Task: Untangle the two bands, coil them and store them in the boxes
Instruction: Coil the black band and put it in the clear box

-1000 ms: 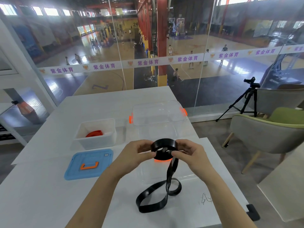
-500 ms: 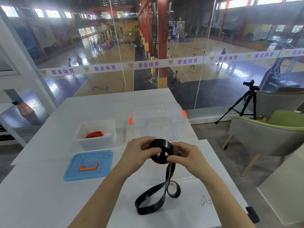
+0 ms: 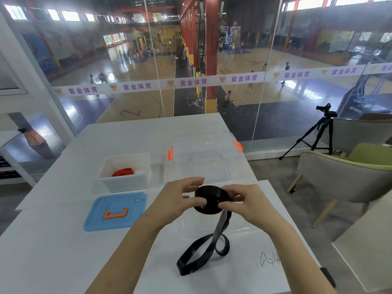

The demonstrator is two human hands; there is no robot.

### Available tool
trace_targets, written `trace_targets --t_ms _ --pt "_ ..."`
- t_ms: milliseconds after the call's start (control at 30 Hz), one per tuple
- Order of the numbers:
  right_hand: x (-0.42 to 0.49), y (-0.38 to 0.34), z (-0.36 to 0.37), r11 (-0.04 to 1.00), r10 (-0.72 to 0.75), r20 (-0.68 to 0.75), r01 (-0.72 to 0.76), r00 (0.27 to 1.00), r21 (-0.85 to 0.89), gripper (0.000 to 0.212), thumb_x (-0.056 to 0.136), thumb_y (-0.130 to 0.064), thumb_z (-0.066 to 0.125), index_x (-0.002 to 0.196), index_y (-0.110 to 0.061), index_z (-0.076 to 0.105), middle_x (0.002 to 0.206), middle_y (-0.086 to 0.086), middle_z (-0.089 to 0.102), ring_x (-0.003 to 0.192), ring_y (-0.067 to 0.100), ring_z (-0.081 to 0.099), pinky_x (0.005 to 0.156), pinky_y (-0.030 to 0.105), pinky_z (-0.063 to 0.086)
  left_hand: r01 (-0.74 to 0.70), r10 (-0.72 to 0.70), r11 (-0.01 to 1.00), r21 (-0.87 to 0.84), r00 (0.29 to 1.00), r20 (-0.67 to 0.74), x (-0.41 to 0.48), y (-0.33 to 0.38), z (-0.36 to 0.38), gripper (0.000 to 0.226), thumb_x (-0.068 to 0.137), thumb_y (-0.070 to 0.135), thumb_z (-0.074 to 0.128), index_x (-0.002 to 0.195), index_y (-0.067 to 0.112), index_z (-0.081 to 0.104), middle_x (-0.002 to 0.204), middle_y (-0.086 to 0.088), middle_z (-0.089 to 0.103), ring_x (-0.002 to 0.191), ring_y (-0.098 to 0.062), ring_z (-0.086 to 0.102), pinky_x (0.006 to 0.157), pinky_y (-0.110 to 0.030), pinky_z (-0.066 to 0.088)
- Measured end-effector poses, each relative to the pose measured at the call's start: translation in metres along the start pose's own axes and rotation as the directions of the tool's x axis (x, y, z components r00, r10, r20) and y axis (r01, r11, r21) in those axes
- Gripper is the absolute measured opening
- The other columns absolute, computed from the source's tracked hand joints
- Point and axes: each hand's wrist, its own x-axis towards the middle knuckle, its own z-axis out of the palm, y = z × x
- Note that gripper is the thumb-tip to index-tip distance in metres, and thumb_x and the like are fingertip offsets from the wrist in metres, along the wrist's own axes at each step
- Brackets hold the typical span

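The black band (image 3: 209, 200) is half wound: its coil sits between the left hand (image 3: 177, 201) and the right hand (image 3: 247, 202), held above the counter (image 3: 53, 251). Both hands grasp it, the left pinching the coil's near edge with thumb and finger, the right gripping the coil's right side where the loose part leaves it. That loose tail hangs straight down from the right hand and ends in a loop lying on the counter, toward the person. So the length to be taken up runs down and nearer, and the right hand is closer to feed it. The orange band (image 3: 123, 172) lies coiled in the white box (image 3: 125, 183), beside the blue lid (image 3: 115, 212). The clear box (image 3: 204, 149) stands open beyond the hands. A clear lid under the hands is hard to make out; the coil's middle is hidden.
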Motion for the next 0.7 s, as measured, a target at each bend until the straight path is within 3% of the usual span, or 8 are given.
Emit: trace_targets --t_ms 133,333,467,567,700 --pt "0.001 -0.005 0.000 0.996 -0.072 0.016 0.073 0.997 -0.058 0.028 0.083 -0.015 0.086 0.105 -0.031 0.081 0.092 -0.015 0.081 0.095 0.002 0.075 0.090 0.015 0.056 -0.105 0.101 0.988 0.109 0.994 0.034 0.002 0.009 0.007 0.024 0.089 0.025 0.078 0.108 0.039 0.077 0.100 0.017 0.078 0.104 0.000 0.070 0.097 -0.029 0.054" --pt "0.000 0.003 0.005 0.970 -0.005 -0.075 0.023 0.997 0.240 0.035 0.083 -0.002 0.084 0.111 -0.022 0.080 0.100 0.001 0.082 0.098 0.017 0.078 0.091 0.029 0.061 -0.090 0.063 0.949 -0.304 0.993 -0.098 0.000 0.012 0.011 0.027 0.096 0.009 0.071 0.112 0.029 0.077 0.105 0.003 0.081 0.105 -0.017 0.077 0.091 -0.032 0.062" --pt "-0.002 0.004 0.008 0.955 0.011 -0.131 0.029 0.991 0.295 0.034 0.083 0.003 0.082 0.107 -0.021 0.080 0.099 0.000 0.083 0.095 0.017 0.079 0.086 0.027 0.060 -0.092 0.031 0.902 -0.423 0.988 -0.148 -0.001 0.012 0.014 0.026 0.098 0.006 0.068 0.118 0.021 0.076 0.111 -0.003 0.081 0.108 -0.021 0.076 0.094 -0.038 0.062" --pt "-0.002 0.000 0.000 0.968 0.022 -0.159 0.019 0.987 0.249 0.031 0.082 -0.001 0.085 0.103 -0.023 0.081 0.094 -0.002 0.083 0.090 0.015 0.079 0.084 0.025 0.060 -0.053 0.028 0.921 -0.386 0.997 -0.068 -0.001 0.007 0.007 0.025 0.098 0.010 0.070 0.120 0.020 0.075 0.113 -0.003 0.080 0.111 -0.019 0.076 0.100 -0.038 0.059" --pt "-0.005 -0.008 -0.012 0.996 -0.019 -0.126 0.029 0.992 0.081 0.028 0.081 -0.013 0.088 0.104 -0.028 0.082 0.090 -0.006 0.082 0.087 0.010 0.079 0.087 0.023 0.061 -0.048 0.047 0.977 -0.206 0.999 -0.010 0.001 0.003 -0.003 0.034 0.092 0.014 0.079 0.124 0.025 0.074 0.119 0.010 0.079 0.119 -0.005 0.070 0.110 -0.034 0.053"
